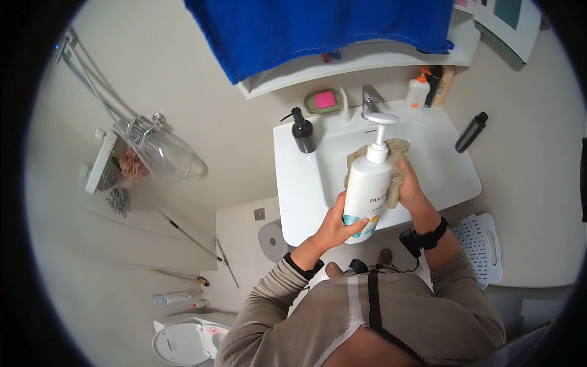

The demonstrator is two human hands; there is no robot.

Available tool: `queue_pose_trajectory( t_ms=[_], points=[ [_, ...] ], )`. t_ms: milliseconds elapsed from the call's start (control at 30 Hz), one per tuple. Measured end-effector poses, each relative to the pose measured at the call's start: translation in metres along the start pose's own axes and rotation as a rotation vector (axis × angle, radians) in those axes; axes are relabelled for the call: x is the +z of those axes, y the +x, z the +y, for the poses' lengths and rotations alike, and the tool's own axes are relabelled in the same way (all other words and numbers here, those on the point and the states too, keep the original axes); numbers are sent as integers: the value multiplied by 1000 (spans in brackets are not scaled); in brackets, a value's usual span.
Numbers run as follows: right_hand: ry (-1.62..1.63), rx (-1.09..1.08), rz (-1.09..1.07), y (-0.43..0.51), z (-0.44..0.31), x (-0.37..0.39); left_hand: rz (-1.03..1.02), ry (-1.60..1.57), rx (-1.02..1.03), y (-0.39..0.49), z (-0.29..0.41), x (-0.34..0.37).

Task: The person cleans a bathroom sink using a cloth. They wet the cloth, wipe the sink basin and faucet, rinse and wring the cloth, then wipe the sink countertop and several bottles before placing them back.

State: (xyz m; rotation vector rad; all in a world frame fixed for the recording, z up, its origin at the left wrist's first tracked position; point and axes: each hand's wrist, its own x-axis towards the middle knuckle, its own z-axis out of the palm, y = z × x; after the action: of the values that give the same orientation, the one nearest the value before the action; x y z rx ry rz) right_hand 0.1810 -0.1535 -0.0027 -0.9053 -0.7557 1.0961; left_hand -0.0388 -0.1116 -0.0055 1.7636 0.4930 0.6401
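Note:
My left hand (337, 227) is closed around the lower part of a white Pantene pump bottle (369, 188), which stands tilted above the front of the white washbasin (298, 197). Against the bottle's right side, my right hand (409, 186) holds a crumpled beige cloth (398, 151). Part of the cloth shows behind the bottle. The bottle's white pump head points up toward the chrome faucet (370, 98), and the fingertips of my right hand are partly hidden by the cloth.
A black pump bottle (303, 133), a pink soap bar (325, 99) in a green dish, an orange-topped pump bottle (418, 91) and a black bottle (472, 133) stand around the basin's edges. Above hangs a blue towel (321, 32). A gray stool (274, 241) stands below left.

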Motion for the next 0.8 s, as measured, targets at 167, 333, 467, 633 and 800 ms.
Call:
queue_pose_trajectory(
  t_ms=[167, 333, 467, 633, 800],
  points=[
    [359, 103, -122, 11, 51, -3, 58, -266, -59, -4, -7, -18],
    [-243, 242, -40, -8, 90, 41, 351, -268, -48, -3, -20, -36],
    [-617, 73, -254, -17, 90, 66, 637, -171, 72, -4, -35, -52],
    [-1117, 36, -440, -16, 51, 74, 800, 142, 65, 1, -79, -76],
    [-1280, -507, -247, -16, -15, 102, 840, 220, 47, 14, -129, -98]
  ],
)
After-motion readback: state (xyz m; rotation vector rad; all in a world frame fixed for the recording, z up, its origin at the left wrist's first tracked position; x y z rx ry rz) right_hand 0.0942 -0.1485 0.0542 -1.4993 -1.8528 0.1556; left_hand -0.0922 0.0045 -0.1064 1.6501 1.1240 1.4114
